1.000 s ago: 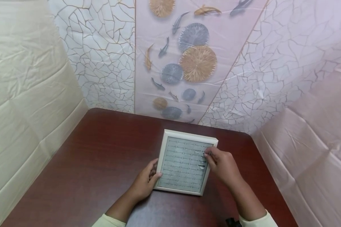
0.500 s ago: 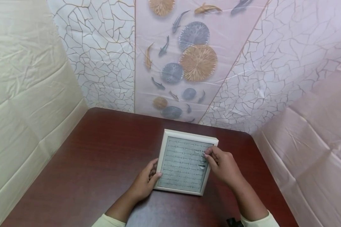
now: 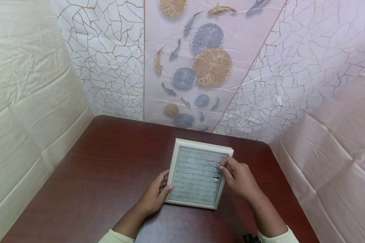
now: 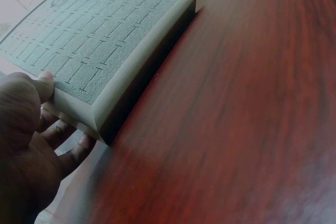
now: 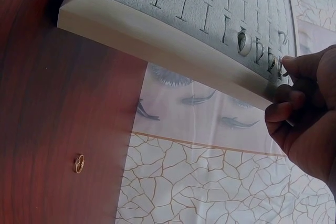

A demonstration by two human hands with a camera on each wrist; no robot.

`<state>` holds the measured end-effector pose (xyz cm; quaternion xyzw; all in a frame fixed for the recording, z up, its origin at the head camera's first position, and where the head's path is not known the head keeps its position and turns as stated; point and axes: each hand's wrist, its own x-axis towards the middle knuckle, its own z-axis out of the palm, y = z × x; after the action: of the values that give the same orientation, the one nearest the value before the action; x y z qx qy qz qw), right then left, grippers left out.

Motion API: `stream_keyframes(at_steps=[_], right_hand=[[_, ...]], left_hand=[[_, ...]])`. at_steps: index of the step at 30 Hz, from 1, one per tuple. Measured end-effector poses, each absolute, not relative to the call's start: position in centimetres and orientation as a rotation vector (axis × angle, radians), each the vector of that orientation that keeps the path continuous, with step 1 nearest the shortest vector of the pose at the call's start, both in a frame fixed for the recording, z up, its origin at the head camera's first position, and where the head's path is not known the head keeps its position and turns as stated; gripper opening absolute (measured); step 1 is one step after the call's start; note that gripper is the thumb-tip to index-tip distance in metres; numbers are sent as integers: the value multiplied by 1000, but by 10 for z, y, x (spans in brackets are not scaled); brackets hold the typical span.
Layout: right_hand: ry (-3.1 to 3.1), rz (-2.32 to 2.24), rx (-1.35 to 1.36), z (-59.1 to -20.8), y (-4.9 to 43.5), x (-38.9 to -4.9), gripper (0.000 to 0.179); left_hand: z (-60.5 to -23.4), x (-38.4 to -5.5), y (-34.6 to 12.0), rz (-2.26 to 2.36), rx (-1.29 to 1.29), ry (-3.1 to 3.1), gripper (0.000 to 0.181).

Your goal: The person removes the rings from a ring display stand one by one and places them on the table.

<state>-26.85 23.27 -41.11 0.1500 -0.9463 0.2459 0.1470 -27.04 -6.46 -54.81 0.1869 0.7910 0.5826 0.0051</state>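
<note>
A ring display tray (image 3: 202, 144) with a pale frame and a slotted grey pad is propped at a tilt over the table. My left hand (image 3: 155, 195) grips its left side, thumb on the front of the frame and fingers behind, as the left wrist view shows. At the tray's upper right, my right hand (image 3: 241, 177) pinches a ring (image 5: 284, 68) between thumb and index finger, right at a slot. Beside it several rings stand in the pad, among them a wide silver ring (image 5: 244, 43). The fingertips partly hide the pinched ring.
A gold ring (image 5: 79, 163) lies on the dark red wooden table (image 3: 118, 155). Patterned sheeting (image 3: 115, 77) stands behind the table, with pale cloth walls (image 3: 33, 101) at both sides. Something black (image 3: 250, 238) sits at the right wrist.
</note>
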Motion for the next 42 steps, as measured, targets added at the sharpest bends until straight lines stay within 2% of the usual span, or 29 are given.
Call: stream_keyframes(at_steps=[10, 42], right_hand=[[-2715, 766, 499, -410, 233, -266, 14], [-2579, 825, 450, -414, 247, -262, 17]], left_hand=[[-547, -269, -65, 1815, 577, 2476, 63], [-549, -271, -65, 1828, 571, 2472, 63]])
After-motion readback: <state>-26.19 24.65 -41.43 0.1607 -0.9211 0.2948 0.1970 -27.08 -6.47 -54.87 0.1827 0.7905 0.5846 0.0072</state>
